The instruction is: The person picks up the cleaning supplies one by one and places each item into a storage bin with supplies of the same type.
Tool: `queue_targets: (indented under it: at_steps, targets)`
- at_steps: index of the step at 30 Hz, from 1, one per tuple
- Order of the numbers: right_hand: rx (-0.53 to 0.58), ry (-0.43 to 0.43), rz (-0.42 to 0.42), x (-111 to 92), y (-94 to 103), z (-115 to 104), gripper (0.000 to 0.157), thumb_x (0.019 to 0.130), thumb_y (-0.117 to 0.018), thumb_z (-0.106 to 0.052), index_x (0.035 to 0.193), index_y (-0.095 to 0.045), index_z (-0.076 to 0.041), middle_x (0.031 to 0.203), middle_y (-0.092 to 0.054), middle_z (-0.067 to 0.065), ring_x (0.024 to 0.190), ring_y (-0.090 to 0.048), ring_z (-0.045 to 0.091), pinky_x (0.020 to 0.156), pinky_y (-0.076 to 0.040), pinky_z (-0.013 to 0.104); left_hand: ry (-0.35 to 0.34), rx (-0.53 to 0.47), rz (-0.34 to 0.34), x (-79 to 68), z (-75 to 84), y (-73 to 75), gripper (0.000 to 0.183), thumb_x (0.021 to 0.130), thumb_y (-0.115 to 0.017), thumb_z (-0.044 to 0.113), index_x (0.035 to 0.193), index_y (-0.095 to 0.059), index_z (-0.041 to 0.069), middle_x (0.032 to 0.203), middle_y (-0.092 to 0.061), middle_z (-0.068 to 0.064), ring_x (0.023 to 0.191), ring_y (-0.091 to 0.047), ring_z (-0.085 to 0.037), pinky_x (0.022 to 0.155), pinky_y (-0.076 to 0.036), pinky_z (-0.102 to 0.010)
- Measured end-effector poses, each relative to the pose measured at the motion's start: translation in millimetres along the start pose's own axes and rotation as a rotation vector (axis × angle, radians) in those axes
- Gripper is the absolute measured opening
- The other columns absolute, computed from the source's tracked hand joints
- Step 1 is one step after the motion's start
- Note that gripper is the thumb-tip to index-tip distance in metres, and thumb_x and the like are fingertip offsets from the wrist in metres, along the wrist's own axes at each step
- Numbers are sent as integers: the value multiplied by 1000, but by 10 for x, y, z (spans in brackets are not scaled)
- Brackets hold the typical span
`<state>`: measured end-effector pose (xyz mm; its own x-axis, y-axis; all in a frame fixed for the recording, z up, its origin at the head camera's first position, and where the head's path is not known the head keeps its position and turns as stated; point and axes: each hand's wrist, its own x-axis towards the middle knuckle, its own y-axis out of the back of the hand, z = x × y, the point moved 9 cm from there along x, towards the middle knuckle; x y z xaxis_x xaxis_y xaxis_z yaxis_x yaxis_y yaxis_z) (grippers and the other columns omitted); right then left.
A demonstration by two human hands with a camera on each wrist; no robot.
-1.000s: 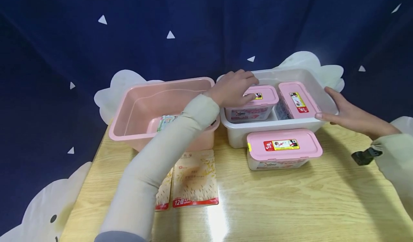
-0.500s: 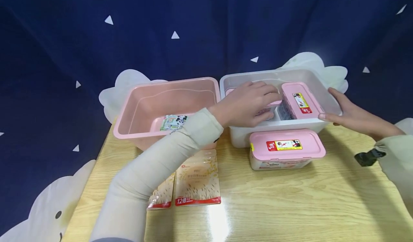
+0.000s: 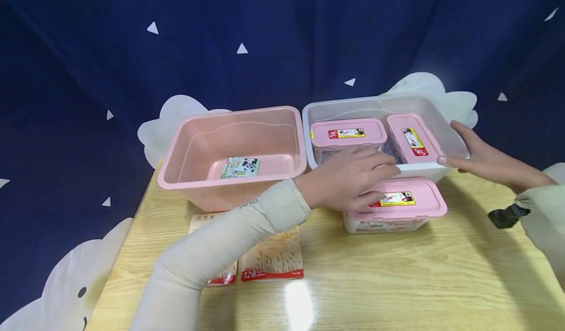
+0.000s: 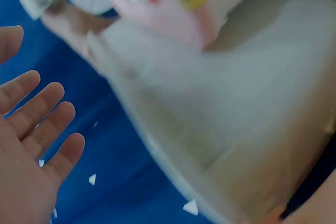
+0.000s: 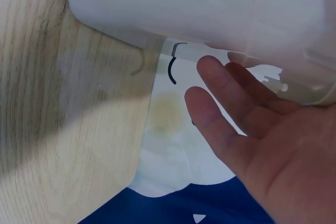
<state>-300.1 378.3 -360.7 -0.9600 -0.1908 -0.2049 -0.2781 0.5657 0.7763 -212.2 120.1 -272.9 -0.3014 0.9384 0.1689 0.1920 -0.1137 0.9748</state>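
My left hand hovers over the left end of a pink-lidded plastic box on the table, its fingertips overlapping the lid. In the left wrist view its fingers are spread and hold nothing. My right hand holds the right front corner of a white plastic bin, thumb on the front rim and fingers at the right side. In the right wrist view, several of its fingers lie loosely beside the bin's outer wall. Inside that bin sit a second box, lengthwise, and a third box, turned crosswise.
A pink bin stands left of the white one, with a small panda-printed packet on its floor. Two flat wheat-printed pouches lie in front, partly under my left sleeve. A dark blue curtain hangs behind the table.
The second box has settled level in the white bin, and my left hand has let it go. That hand has moved forward and right to the front box. The right hand stays at the bin.
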Motion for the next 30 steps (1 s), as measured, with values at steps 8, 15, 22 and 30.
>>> queue_targets:
  at_steps: [8,15,22,30]
  targets:
    - [6,0,11,-2,1,17,104,97,-57,-39,154,27,-16,160,12,36,132,-24,59,82,-52,59,-65,13,-12,-29,232,-401,47,103,-41,44,142,-51,22,150,-49,3,139,-44,-14,114,-36,-33]
    - [1,1,19,11,15,19,104,97,-56,-38,155,26,-14,159,10,37,131,-24,59,82,-52,60,-111,92,64,41,352,-631,45,102,-40,44,140,-52,22,150,-50,2,140,-43,-17,120,-29,-31]
    - [6,6,18,11,1,7,104,97,-57,-38,155,25,-14,160,10,36,132,-24,59,84,-51,62,-52,78,14,67,318,-876,56,101,-40,54,146,-45,21,158,-40,2,148,-33,-17,123,-23,-31]
    - [9,19,29,21,16,-16,104,96,-59,-38,156,24,-17,160,6,36,133,-25,58,84,-50,65,14,110,-37,66,233,-1076,68,100,-35,59,155,-32,19,164,-31,2,152,-25,-15,127,-13,-29]
